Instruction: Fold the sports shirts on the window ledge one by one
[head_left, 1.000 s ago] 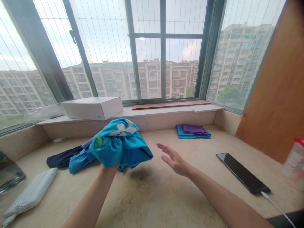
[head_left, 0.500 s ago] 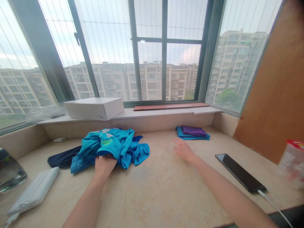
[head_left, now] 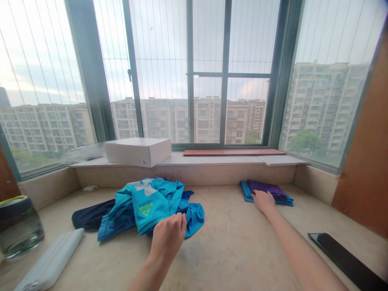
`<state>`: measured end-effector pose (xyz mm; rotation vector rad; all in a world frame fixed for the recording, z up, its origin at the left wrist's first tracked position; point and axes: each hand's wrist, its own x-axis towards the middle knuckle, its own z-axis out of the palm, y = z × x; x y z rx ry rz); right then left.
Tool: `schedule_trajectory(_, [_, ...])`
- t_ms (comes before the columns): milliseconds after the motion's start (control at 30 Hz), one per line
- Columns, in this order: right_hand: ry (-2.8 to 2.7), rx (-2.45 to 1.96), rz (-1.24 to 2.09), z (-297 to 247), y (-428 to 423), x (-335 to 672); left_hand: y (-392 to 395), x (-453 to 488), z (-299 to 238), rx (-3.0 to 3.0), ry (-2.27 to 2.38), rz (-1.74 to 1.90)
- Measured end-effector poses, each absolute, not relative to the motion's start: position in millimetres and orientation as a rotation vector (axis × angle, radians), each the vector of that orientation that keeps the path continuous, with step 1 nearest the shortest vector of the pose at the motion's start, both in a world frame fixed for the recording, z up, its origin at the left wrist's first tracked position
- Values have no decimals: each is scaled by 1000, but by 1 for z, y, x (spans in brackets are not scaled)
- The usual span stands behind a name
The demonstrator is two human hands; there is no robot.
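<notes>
A crumpled bright-blue shirt [head_left: 157,202] with a white shape and a yellow-green logo lies in a heap at left centre, over darker blue cloth. My left hand [head_left: 169,235] is closed at the shirt's near edge, knuckles up; its fingertips are hidden against the fabric. At right, a folded purple cloth [head_left: 274,189] rests on a folded blue cloth [head_left: 287,202]. My right hand [head_left: 264,200] touches the near left edge of this stack, its fingers stretched over the cloth and not wrapped round it. A dark navy garment [head_left: 91,215] sticks out left of the shirt.
A white box [head_left: 130,152] stands on the sill beside a reddish board [head_left: 233,152]. On the stone counter [head_left: 218,250] are a water bottle [head_left: 22,228] and a white power bank [head_left: 53,258] at left, a small white item [head_left: 90,188] at the back, and a black phone [head_left: 345,256] at right.
My left hand has come out from under the shirt's edge and moved right. My right hand has reached forward and right onto the folded stack. The view has tilted up.
</notes>
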<state>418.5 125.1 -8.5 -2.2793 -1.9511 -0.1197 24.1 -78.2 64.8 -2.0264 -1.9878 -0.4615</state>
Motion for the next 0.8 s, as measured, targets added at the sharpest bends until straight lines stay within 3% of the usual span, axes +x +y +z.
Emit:
schedule_trajectory(300, [-2139, -2173, -209, 20, 99, 418, -79, 34, 53, -2177, -1863, -522])
schedule_trajectory(467, [-2277, -1969, -326, 17, 50, 370, -79, 38, 40, -2234, -1870, -584])
schedule_trajectory(633, [-2336, -1741, -411, 5, -20, 308, -80, 43, 30, -2458, -1583, -819])
schedule_trajectory(800, [-2223, -1481, -163, 11, -66, 269, -86, 51, 27, -2687, -1365, -796])
